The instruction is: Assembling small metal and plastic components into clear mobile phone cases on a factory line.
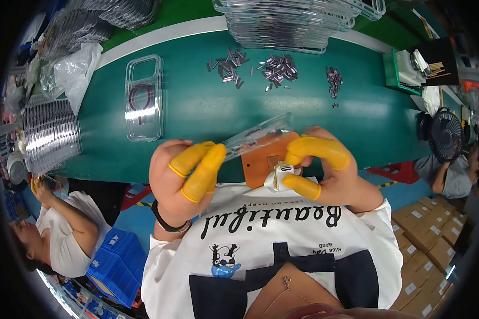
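Note:
My left hand (183, 173), with yellow finger cots on, grips one end of a clear phone case (258, 135) and keeps it tilted above the table. My right hand (324, 165), also in yellow finger cots, pinches a small white wrapped piece (280, 178) with a dark oblong strip on its face. Beneath the case and my right fingers is an orange-brown board (255, 167) at the table's near edge. Another clear phone case (144, 119) with a dark ring lies flat to the left.
Small dark strips lie in heaps (232, 66) (280, 69), with tinier pieces (334, 80) to their right. Clear cases are stacked at the back (287, 32) and left (50, 133). A green bin (393, 72) and a black fan (446, 135) stand right. Co-workers sit on both sides.

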A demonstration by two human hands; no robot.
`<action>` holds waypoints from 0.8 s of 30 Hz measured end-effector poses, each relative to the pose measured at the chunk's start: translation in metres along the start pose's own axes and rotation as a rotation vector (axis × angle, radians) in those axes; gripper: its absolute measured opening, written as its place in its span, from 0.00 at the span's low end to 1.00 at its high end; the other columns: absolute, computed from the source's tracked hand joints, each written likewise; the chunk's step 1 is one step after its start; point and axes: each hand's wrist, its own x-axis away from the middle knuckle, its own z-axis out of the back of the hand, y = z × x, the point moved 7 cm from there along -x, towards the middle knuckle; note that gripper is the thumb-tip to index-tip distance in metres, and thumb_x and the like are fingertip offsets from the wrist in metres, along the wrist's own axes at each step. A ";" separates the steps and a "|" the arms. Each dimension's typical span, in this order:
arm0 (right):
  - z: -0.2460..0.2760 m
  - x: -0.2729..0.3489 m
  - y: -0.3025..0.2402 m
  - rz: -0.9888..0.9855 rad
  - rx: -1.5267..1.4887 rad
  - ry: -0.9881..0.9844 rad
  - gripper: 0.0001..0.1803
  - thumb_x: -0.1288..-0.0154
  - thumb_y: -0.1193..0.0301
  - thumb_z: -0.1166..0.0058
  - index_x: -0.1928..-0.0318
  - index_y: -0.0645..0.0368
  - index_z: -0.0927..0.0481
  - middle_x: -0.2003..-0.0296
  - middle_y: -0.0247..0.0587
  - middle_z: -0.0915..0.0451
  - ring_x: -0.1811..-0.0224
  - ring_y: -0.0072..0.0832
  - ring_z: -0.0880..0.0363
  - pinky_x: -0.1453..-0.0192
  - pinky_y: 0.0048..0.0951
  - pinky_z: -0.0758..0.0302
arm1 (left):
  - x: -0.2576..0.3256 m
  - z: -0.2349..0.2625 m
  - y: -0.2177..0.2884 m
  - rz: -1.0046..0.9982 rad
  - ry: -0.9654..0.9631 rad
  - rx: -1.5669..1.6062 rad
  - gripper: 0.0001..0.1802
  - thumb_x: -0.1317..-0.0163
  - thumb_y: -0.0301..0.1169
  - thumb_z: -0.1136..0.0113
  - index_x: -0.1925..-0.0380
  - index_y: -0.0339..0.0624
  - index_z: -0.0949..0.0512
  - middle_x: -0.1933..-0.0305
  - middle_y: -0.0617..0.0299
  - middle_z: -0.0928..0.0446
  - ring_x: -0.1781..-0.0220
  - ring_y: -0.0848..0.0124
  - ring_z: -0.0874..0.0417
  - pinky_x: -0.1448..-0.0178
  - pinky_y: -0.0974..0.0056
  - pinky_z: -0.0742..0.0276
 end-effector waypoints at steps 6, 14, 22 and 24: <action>0.027 0.009 -0.015 0.140 0.060 0.183 0.24 0.55 0.73 0.30 0.56 0.61 0.23 0.60 0.39 0.30 0.66 0.24 0.26 0.67 0.23 0.28 | -0.007 -0.014 0.035 -0.246 -0.183 -0.008 0.18 0.68 0.28 0.35 0.70 0.52 0.17 0.66 0.66 0.24 0.72 0.70 0.30 0.55 0.59 0.24; 0.018 0.015 0.006 -0.031 0.031 0.143 0.16 0.53 0.74 0.32 0.62 0.62 0.22 0.67 0.38 0.24 0.74 0.23 0.26 0.73 0.20 0.31 | -0.008 -0.021 0.042 -0.307 -0.176 -0.046 0.18 0.64 0.29 0.42 0.67 0.54 0.16 0.66 0.68 0.23 0.74 0.74 0.33 0.54 0.61 0.24; 0.017 0.016 0.016 -0.050 -0.002 0.120 0.13 0.53 0.77 0.34 0.65 0.62 0.22 0.69 0.37 0.26 0.75 0.22 0.27 0.74 0.21 0.32 | -0.010 -0.024 0.042 -0.311 -0.177 -0.023 0.18 0.66 0.28 0.40 0.68 0.52 0.17 0.68 0.67 0.24 0.75 0.74 0.33 0.55 0.61 0.23; 0.016 0.012 0.011 0.007 0.083 0.071 0.13 0.54 0.78 0.34 0.66 0.63 0.22 0.71 0.37 0.27 0.76 0.24 0.27 0.74 0.22 0.32 | -0.008 -0.026 0.042 -0.346 -0.158 0.027 0.16 0.67 0.28 0.39 0.72 0.52 0.17 0.69 0.67 0.25 0.76 0.74 0.33 0.55 0.60 0.23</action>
